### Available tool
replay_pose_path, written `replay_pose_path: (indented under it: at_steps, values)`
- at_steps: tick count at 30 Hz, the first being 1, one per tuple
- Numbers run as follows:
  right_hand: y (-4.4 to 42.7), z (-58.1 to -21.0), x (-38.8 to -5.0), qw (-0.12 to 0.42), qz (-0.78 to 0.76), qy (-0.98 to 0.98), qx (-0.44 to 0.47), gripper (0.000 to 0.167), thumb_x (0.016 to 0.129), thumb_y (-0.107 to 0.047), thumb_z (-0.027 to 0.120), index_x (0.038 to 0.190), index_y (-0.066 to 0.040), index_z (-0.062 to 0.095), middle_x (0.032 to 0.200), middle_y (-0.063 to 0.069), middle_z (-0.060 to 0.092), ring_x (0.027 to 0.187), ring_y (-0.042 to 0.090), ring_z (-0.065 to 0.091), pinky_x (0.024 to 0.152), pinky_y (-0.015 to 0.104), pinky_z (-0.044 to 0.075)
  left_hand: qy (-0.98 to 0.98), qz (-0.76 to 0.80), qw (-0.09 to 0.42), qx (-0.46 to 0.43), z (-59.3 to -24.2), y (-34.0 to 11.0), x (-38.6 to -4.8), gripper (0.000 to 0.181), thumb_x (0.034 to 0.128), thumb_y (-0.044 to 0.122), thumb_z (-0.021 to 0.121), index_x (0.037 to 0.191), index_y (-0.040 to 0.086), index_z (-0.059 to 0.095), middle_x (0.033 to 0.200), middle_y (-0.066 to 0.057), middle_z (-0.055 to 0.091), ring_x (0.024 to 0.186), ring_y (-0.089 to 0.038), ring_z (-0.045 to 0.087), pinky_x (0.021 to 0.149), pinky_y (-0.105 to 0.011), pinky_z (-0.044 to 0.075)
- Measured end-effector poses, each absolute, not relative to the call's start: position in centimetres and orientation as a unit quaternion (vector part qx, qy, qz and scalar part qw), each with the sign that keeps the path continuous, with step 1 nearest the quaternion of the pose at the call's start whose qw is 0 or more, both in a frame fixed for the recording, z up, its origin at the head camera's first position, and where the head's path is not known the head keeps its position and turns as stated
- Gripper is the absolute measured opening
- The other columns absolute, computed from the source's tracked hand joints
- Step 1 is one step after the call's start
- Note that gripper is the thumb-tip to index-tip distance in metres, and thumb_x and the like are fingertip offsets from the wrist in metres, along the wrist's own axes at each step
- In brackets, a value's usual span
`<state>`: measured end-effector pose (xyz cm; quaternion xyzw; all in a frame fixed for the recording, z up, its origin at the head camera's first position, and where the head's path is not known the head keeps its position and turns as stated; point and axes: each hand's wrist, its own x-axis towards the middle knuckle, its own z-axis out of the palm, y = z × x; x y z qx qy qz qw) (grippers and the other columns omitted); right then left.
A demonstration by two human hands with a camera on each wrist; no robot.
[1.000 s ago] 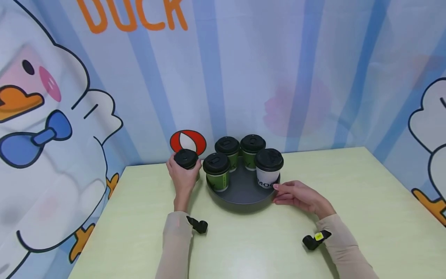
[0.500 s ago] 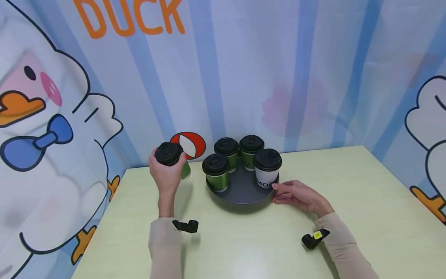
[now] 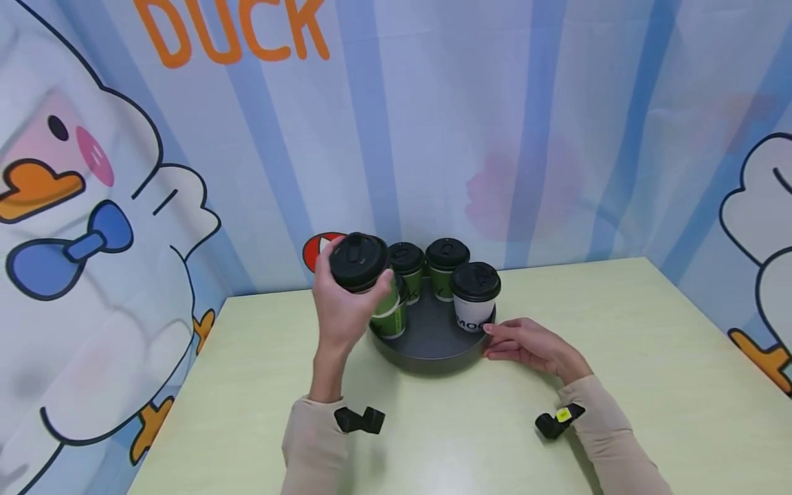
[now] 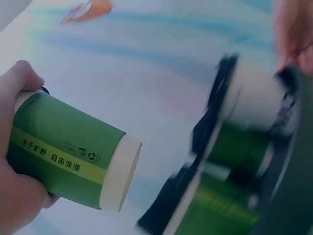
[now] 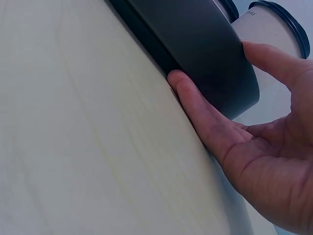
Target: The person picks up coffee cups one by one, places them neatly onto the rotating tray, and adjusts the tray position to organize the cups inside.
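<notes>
My left hand (image 3: 342,320) grips a green paper coffee cup (image 4: 68,147) with a black lid (image 3: 359,261). The cup is off the table, tilted, and in the head view it partly hides a green cup (image 3: 391,323) in the round dark grey pan (image 3: 433,350). Two more green lidded cups (image 3: 447,268) (image 3: 406,265) and a white one (image 3: 473,309) with a black lid stand in the pan. At its right side my right hand (image 3: 538,349) pinches the pan, thumb at the rim and fingers low against the outer wall (image 5: 205,54).
The pan stands on a pale yellow-green table (image 3: 470,433) towards its back edge. Behind the table hangs a blue striped curtain (image 3: 427,137) printed with cartoon ducks. Each wrist wears a small black camera (image 3: 360,419).
My left hand lifted the green cup from beside the pan, swung left, then came back right, bringing it in front of the pan's left cup. My right hand stayed at the pan.
</notes>
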<state>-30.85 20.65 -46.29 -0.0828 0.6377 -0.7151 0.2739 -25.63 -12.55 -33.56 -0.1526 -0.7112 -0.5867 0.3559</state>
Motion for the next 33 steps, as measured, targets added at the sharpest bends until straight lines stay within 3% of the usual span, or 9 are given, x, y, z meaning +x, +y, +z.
replay_pose_path:
  at_steps: [4, 12, 19, 33]
  values:
    - [20.6, -46.4, -30.8, 0.275, -0.717, 0.635, -0.081, 0.051, 0.106, -0.017, 0.061, 0.134, 0.021, 0.039, 0.103, 0.018, 0.072, 0.097, 0.024, 0.075, 0.097, 0.039, 0.057, -0.732, -0.574, 0.320, -0.183, -34.4, -9.3, -25.3, 0.079, 0.0791, 0.026, 0.085, 0.144, 0.001, 0.048, 0.136, -0.013, 0.058, 0.119, -0.026, 0.058, 0.100, -0.046, 0.054]
    - [20.5, -46.3, -30.9, 0.273, -0.716, 0.638, -0.070, 0.046, 0.105, -0.018, 0.063, 0.129, 0.017, 0.045, 0.101, 0.018, 0.073, 0.096, 0.025, 0.075, 0.095, 0.038, 0.058, -0.762, -0.554, 0.280, -0.185, -37.9, -5.1, -25.8, 0.087, 0.0771, 0.037, 0.083, 0.147, 0.002, 0.046, 0.142, -0.012, 0.052, 0.126, -0.026, 0.054, 0.108, -0.049, 0.047]
    - [20.5, -46.3, -31.0, 0.274, -0.712, 0.642, -0.074, 0.046, 0.105, -0.019, 0.064, 0.128, 0.017, 0.047, 0.101, 0.017, 0.073, 0.097, 0.026, 0.075, 0.095, 0.039, 0.058, -0.774, -0.552, 0.254, -0.178, -40.8, -4.1, -26.7, 0.086, 0.0787, 0.034, 0.084, 0.148, 0.002, 0.043, 0.143, -0.012, 0.049, 0.127, -0.027, 0.053, 0.110, -0.049, 0.046]
    - [20.8, -46.2, -30.8, 0.277, -0.712, 0.640, -0.083, 0.048, 0.106, -0.019, 0.062, 0.130, 0.018, 0.044, 0.105, 0.019, 0.072, 0.099, 0.025, 0.075, 0.096, 0.038, 0.058, -0.804, -0.542, 0.210, -0.126, -44.6, -3.3, -27.1, 0.088, 0.0819, 0.042, 0.083, 0.150, 0.007, 0.040, 0.147, -0.012, 0.045, 0.133, -0.030, 0.048, 0.114, -0.053, 0.042]
